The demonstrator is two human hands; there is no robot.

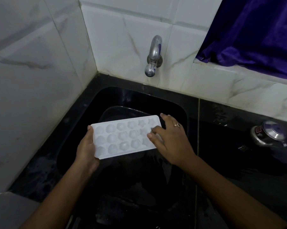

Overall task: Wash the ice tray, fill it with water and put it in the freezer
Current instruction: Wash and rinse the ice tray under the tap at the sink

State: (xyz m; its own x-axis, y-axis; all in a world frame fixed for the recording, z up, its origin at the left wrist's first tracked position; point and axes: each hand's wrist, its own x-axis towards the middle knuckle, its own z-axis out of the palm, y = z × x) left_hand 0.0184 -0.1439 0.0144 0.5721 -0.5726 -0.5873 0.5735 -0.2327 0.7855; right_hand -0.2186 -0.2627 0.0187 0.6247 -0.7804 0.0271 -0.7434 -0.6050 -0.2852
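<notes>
The tray (123,136) sits level over the sink (70,129), cells up, below the tap (153,55) at 12 o'clock. No water shows at the spout. Your left hand (86,149) clamps the 9 o'clock end, thumb on the rim and fingers curled beneath. Your right hand (169,139) lies spread over the 3 o'clock end, fingertips on the cells. Hold firm with the left. Rub every cell in turn, corners too, then tip the tray toward 12 o'clock to drain.
</notes>
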